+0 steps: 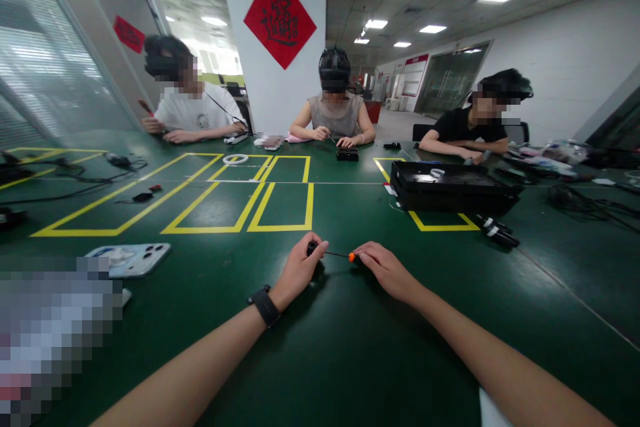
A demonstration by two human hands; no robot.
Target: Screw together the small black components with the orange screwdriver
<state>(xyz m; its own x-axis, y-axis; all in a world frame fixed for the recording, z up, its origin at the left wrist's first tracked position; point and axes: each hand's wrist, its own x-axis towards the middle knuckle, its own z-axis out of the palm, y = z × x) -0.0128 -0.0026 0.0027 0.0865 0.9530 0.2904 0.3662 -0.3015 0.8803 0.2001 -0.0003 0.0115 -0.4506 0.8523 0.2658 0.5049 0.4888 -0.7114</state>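
Low over the green table, my right hand is closed around a screwdriver whose orange end shows at the fingertips. Its thin dark shaft runs leftward to my left hand. Between the thumb and fingers of that hand is a small black part, mostly covered. The shaft's tip reaches the black part or the thumb beside it; which one I cannot tell. A black watch is on my left wrist.
A phone lies left of my hands. Yellow tape outlines, a white ring and a large black tray are farther out. Cables lie at the right. Three people sit across the table, one handling a black block.
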